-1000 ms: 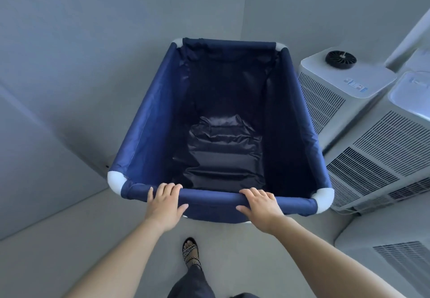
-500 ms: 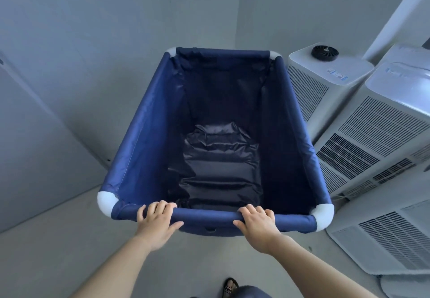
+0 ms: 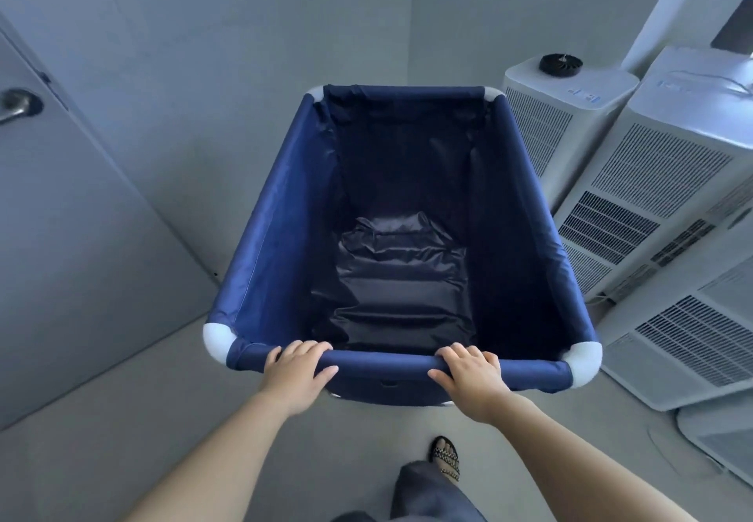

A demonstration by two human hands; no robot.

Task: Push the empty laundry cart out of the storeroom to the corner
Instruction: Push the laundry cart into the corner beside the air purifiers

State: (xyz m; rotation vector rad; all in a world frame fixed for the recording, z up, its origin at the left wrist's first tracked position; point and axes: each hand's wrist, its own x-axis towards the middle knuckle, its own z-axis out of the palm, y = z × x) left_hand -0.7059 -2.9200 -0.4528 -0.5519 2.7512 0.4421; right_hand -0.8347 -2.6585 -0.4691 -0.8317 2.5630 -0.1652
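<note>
Navy fabric hides the cart's (image 3: 281, 244) wheels and frame, and your fingertips curl out of sight over its near rail. Your left hand (image 3: 296, 370) and right hand (image 3: 468, 375) both grip that rail, the empty cart stretching away ahead of them.

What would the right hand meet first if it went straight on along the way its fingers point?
The right hand points into the laundry cart. Past the near rim, probably only empty space, then the dark lining; depth is unclear.
</note>
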